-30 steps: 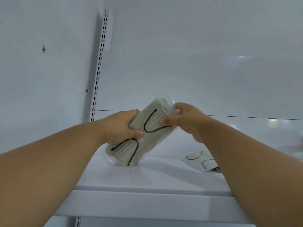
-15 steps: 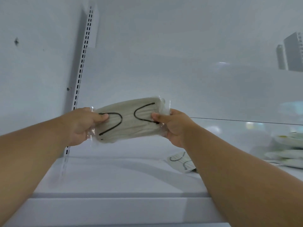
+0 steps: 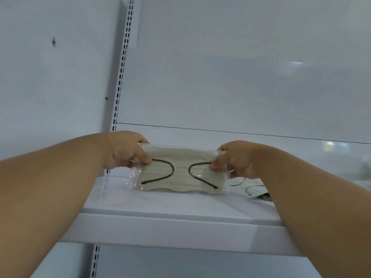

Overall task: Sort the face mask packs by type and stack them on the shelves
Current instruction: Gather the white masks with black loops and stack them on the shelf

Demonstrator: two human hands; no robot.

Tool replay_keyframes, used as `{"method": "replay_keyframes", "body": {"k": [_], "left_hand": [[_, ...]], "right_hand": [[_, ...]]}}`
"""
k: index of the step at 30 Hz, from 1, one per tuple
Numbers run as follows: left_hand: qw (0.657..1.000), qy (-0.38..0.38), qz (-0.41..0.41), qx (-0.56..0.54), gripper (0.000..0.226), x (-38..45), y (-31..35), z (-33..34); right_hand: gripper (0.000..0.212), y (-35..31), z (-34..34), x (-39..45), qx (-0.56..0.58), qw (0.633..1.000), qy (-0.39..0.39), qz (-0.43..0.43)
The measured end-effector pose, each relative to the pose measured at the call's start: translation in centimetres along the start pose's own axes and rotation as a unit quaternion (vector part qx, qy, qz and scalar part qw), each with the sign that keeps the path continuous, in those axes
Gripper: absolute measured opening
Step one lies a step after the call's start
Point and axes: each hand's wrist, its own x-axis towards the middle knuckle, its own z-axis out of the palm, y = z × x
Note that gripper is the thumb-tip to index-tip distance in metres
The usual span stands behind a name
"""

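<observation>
A white shelf (image 3: 176, 223) spans the view, with a slotted rail (image 3: 120, 81) rising from its back left corner. A beige mask pack (image 3: 180, 173) with black ear loops sits lengthwise near the shelf's middle, its lower edge on or just above the board, which of the two I cannot tell; a second pack (image 3: 249, 188) lies flat on the shelf just to its right, partly hidden. The left hand (image 3: 128, 151) pinches the beige pack's left end and the right hand (image 3: 234, 157) pinches its right end, thumbs in front.
</observation>
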Motion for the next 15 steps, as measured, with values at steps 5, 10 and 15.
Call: {"method": "replay_keyframes", "body": {"k": [5,10,15], "left_hand": [[0.999,0.019,0.042,0.004,0.039,0.47,-0.23,-0.47],[0.998,-0.053,-0.002,0.037,0.04,-0.03,-0.79,-0.42],[0.998,-0.057,-0.013,0.035,0.036,-0.07,-0.75,-0.73]], "right_hand": [[0.032,0.12,0.02,0.58,-0.021,0.997,0.054,-0.057],[0.044,0.5,0.17,-0.01,-0.044,0.999,-0.021,-0.014],[0.04,0.76,-0.46,0.15,-0.035,0.999,-0.028,-0.018]]}}
